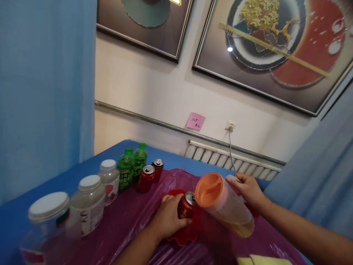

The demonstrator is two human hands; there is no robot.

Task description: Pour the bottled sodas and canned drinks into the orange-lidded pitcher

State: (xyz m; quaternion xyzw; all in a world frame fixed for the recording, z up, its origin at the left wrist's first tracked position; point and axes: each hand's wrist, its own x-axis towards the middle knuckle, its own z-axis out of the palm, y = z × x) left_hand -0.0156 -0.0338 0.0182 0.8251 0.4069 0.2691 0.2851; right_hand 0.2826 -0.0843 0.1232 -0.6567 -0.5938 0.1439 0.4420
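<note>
My left hand [171, 217] is wrapped round a red drink can [186, 207] with an opened silver top. The can stands upright over a red scalloped tray [184, 237]. In my right hand [249, 189] is a clear plastic pitcher [234, 217] with an orange lid [209, 189], gripped by its handle. The pitcher is tilted to the left, its lid beside the can's top. A little yellowish liquid lies low in it. Whether any liquid flows into the can I cannot tell.
Two more red cans [146, 179] and two green bottles [126, 169] stand at the back left. White-lidded clear jars [89, 202] line the left side. Purple plastic sheeting [121, 224] covers the blue table [110, 152]. Yellow cloth-like material [264, 260] lies at the front edge.
</note>
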